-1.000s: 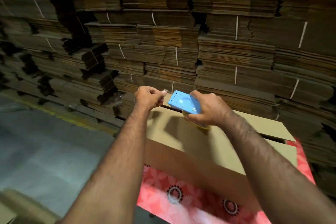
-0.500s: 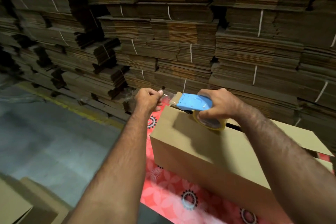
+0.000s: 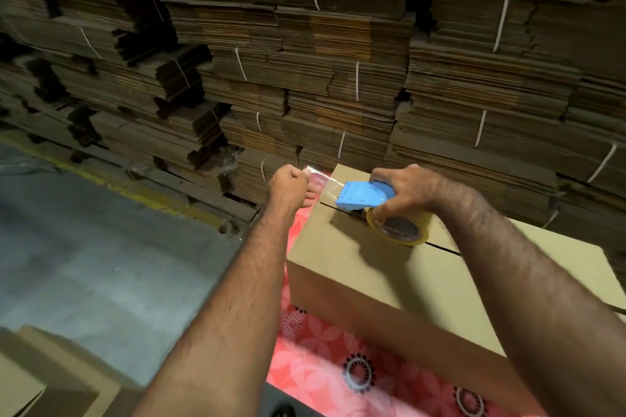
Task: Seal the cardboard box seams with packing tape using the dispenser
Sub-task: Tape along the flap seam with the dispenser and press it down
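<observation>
A brown cardboard box [image 3: 355, 267] lies on a red flowered tablecloth [image 3: 325, 352], its top flaps meeting in a dark centre seam [image 3: 440, 247]. My right hand [image 3: 403, 191] grips a blue tape dispenser [image 3: 364, 195] with a yellow-rimmed roll of clear tape [image 3: 399, 228], resting on the seam near the box's far left end. My left hand [image 3: 288, 184] pinches the free end of the clear tape [image 3: 323, 181], stretched out past the box's left edge.
Tall stacks of flattened, strapped cardboard [image 3: 338, 78] form a wall right behind the box. Grey concrete floor [image 3: 101, 264] with a yellow line lies to the left. More cardboard boxes [image 3: 44, 372] sit at the lower left corner.
The dispenser has come down onto the box top by the seam. My left hand has drawn the tape end out further to the left. The view has shifted, showing more of the box.
</observation>
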